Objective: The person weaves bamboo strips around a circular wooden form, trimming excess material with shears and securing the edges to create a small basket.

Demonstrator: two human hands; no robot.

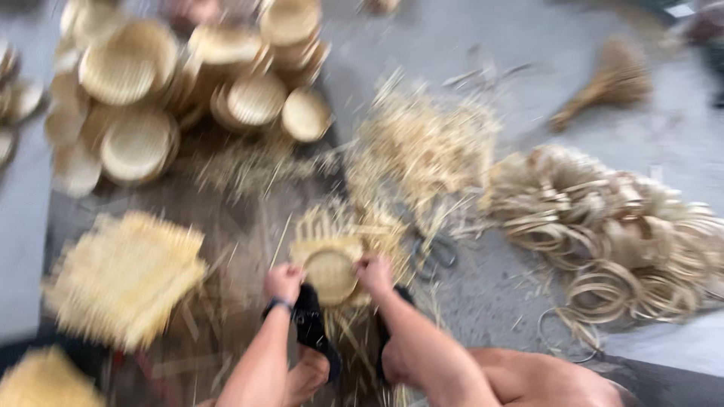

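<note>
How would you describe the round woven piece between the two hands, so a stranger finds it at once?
Start at the pile of finished baskets at top left, then come down to the left hand and right hand. The small woven disc lies between them, the only one with loose strips fanning out.

Both hands, left hand (283, 281) and right hand (375, 273), flank a small woven tray (330, 275) on the floor. Finished trays (136, 143) are stacked behind left, woven mats (124, 275) sit left, coiled hoops (611, 226) right, loose strips (422, 151) behind.

Both forearms reach forward, close together. The left hand (283, 282) and right hand (375, 273) are curled into fists, knuckles up.
</note>
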